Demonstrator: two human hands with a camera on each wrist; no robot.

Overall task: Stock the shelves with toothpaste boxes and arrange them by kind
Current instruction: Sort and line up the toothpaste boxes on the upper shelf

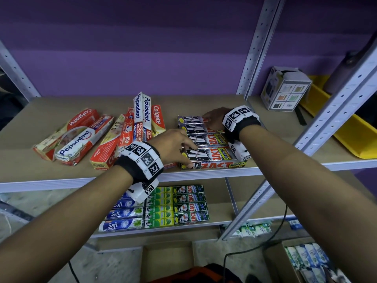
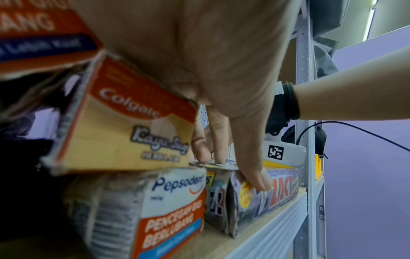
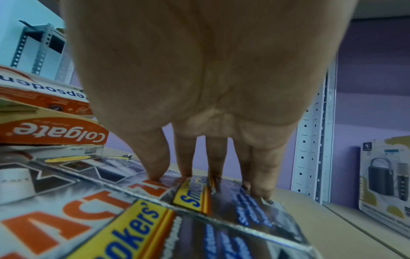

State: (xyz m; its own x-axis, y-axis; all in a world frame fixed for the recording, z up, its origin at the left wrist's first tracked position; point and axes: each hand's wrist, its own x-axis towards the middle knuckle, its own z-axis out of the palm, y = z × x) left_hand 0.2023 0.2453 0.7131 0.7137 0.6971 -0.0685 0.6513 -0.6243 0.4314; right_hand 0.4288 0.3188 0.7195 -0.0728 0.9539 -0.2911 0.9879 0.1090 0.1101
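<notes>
While both hands, the left hand (image 1: 173,144) and right hand (image 1: 214,119), pressed flat, holding nothing, on the tidy Zact boxes (image 1: 212,139) at the shelf's (image 1: 61,176) front edge, the red boxes (image 1: 98,137) lay mixed, likely unsorted.

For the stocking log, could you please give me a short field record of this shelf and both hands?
upper shelf: Zact boxes in a tidy row; Colgate and Pepsodent boxes in a loose heap
left hand: fingers on the row's left end
right hand: fingers straight, pressing the far Zact boxes
lower shelf: Safi boxes, green boxes in rows
</notes>
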